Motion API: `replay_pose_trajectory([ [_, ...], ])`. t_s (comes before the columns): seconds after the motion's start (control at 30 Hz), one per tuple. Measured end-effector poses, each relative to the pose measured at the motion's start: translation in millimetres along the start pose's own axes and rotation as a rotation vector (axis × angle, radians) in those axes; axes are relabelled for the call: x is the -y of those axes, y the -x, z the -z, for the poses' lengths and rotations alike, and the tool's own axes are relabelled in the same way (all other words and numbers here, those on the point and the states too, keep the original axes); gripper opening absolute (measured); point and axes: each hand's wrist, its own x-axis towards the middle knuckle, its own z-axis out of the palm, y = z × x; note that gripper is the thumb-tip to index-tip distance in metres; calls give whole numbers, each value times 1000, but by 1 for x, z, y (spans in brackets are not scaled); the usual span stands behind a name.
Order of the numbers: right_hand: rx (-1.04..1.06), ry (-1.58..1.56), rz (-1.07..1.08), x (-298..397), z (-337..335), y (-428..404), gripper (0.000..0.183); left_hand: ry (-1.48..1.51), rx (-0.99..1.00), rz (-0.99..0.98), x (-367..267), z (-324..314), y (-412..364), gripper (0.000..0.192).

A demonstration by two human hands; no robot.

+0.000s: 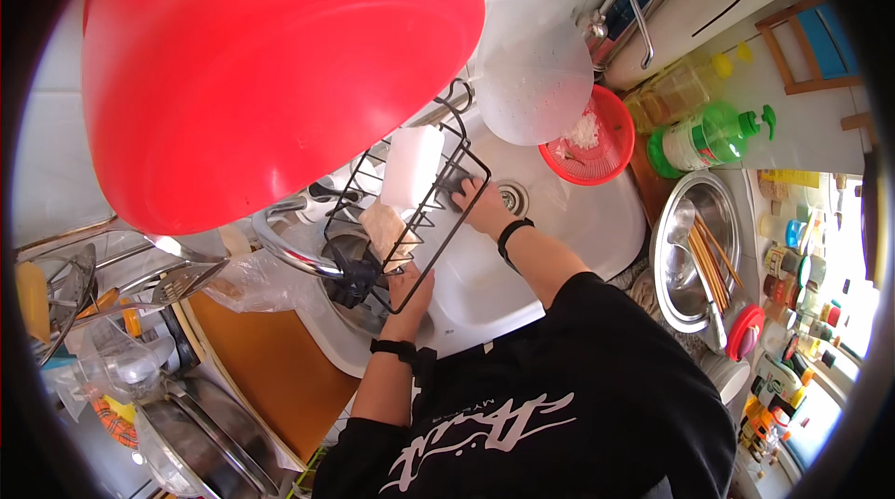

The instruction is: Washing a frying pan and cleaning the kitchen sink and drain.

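Observation:
A black wire rack (477, 158) hangs over the double white sink (482, 310), holding a white block-shaped sponge (412, 167) and a beige sponge-like piece (387, 230). My right hand (481, 209) is beyond the rack's right side, its fingers closed on a dark grey pad (454, 181) seen partly through the wires. Below the rack's lower end is my left hand (412, 289); rack and beige piece hide its fingers, so what it holds cannot be told. A metal pan (335, 303) lies beside it in the left basin, under the curved chrome faucet (297, 247).
A large red basin (280, 93) fills the upper left, close to the camera. A red strainer (619, 149) with white scraps sits at the sink's far corner. Right of the sink stand a green pump bottle (696, 142) and a steel bowl (664, 247) with chopsticks and spoons.

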Motion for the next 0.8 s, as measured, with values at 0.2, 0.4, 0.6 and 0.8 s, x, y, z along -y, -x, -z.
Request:
replay_pose_trajectory([
  [0.2, 209, -303, -98, 19, -11, -16, 16, 21, 28, 52, -3, -3, 0, 109],
  [0.4, 277, -115, 172, 29, -31, 19, 16, 74, 60, 76, -8, 1, 5, 117],
  [0.6, 187, -155, 222, 45, -50, 28, 16, 60, 5, 42, -16, 9, 3, 119],
  [0.8, 352, -160, 166, 54, -52, 46, 18, 72, -54, -11, -9, 3, 6, 120],
])
